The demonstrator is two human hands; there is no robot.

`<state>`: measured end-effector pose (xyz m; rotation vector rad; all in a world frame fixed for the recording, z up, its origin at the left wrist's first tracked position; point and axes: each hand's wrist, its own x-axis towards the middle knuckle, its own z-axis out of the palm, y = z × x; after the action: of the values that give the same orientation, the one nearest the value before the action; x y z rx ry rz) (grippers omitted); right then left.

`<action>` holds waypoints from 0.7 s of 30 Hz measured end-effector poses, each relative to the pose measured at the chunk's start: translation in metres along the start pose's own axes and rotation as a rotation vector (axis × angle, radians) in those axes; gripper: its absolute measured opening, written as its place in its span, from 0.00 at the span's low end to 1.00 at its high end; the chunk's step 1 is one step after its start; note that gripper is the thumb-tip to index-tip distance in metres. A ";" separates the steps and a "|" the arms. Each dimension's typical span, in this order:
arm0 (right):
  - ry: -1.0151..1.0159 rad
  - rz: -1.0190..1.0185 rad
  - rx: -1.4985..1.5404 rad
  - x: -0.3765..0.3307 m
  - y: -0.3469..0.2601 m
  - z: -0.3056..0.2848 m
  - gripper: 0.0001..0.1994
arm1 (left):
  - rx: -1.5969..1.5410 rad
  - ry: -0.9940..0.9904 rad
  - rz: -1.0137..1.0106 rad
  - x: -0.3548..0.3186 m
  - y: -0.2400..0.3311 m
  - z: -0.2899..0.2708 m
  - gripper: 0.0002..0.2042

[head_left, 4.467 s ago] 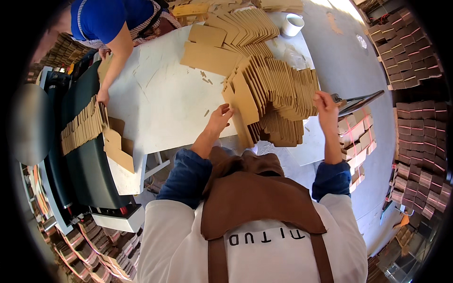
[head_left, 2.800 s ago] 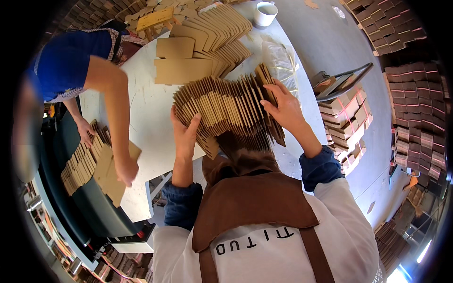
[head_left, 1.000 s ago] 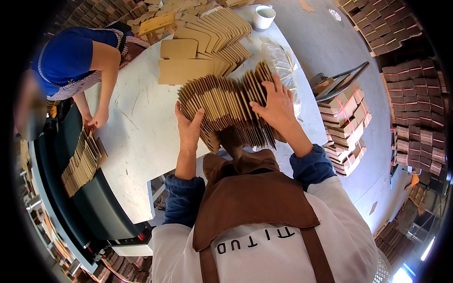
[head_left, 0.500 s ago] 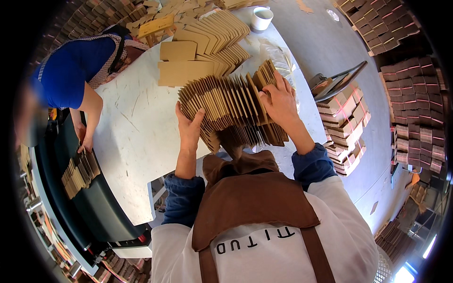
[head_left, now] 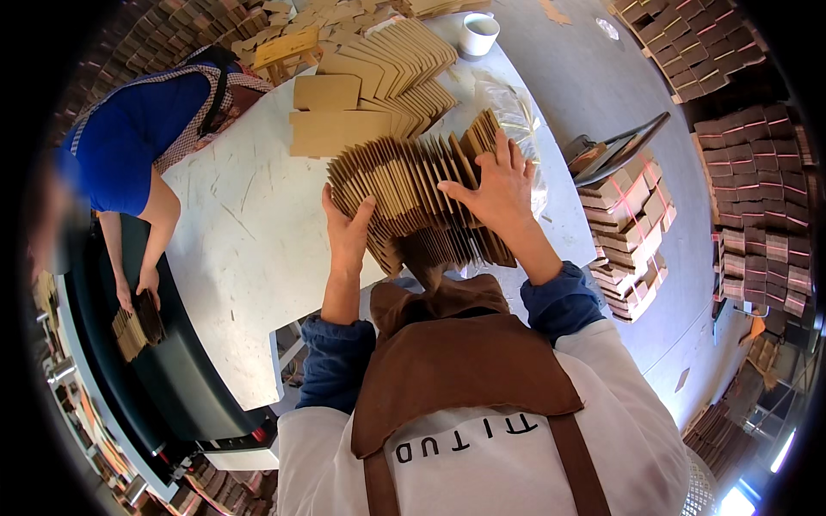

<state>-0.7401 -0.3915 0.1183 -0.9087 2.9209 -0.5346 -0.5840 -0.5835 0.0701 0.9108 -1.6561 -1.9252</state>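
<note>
A long row of folded brown cardboard pieces point(head_left: 404, 185) stands on edge at the near side of the white table point(head_left: 245, 224), packed tightly at its left and more loosely toward the right. My left hand point(head_left: 348, 230) grips the left end of this row, thumb on the near face and fingers behind. Over the right part of the row, my right hand point(head_left: 502, 191) is open, its fingers spread and thumb stretched left across the top edges. Whether its fingertips press on the cardboard I cannot tell.
Flat cardboard sheets point(head_left: 383, 77) lie fanned beyond the row, near a white cup point(head_left: 478, 36) and clear plastic film point(head_left: 516, 99). At left, a co-worker in blue point(head_left: 129, 129) handles cardboard on a dark green machine bed point(head_left: 185, 361). Tied cardboard bundles point(head_left: 632, 232) stand at right.
My right hand has spread its fingers, its thumb moving left over the row. My left hand stays in place. The co-worker's hands have come together on the small cardboard stack.
</note>
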 end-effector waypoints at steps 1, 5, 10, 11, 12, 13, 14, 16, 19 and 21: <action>-0.009 0.007 -0.016 0.000 -0.003 0.000 0.42 | 0.000 -0.001 0.000 0.000 0.001 0.000 0.36; -0.027 0.024 -0.064 -0.001 -0.011 0.001 0.45 | -0.041 -0.009 0.020 0.001 0.001 0.003 0.43; -0.037 0.040 -0.058 -0.001 -0.008 0.006 0.40 | -0.009 0.001 -0.008 0.001 0.002 0.005 0.44; -0.046 0.044 -0.042 0.000 -0.009 0.002 0.37 | -0.009 0.000 -0.021 0.000 0.004 0.005 0.43; -0.055 0.049 -0.025 0.001 -0.009 0.000 0.34 | -0.009 0.000 -0.034 0.000 0.004 0.006 0.43; -0.010 0.024 0.001 0.001 -0.005 0.003 0.30 | 0.007 0.002 -0.033 0.001 0.003 0.005 0.43; 0.036 0.001 0.027 0.001 0.001 0.006 0.26 | 0.022 0.002 -0.031 0.002 0.002 0.006 0.43; 0.101 -0.084 0.044 0.002 0.012 0.008 0.20 | 0.034 0.001 -0.024 0.003 0.001 0.007 0.43; 0.142 -0.255 0.020 0.004 0.018 0.004 0.12 | 0.044 0.001 -0.016 0.004 0.000 0.008 0.44; 0.116 -0.270 -0.006 0.005 0.024 0.007 0.10 | 0.078 -0.006 -0.013 0.007 -0.002 0.007 0.44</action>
<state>-0.7565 -0.3776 0.1043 -1.3275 2.9174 -0.6100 -0.5936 -0.5829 0.0676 0.9480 -1.7430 -1.8851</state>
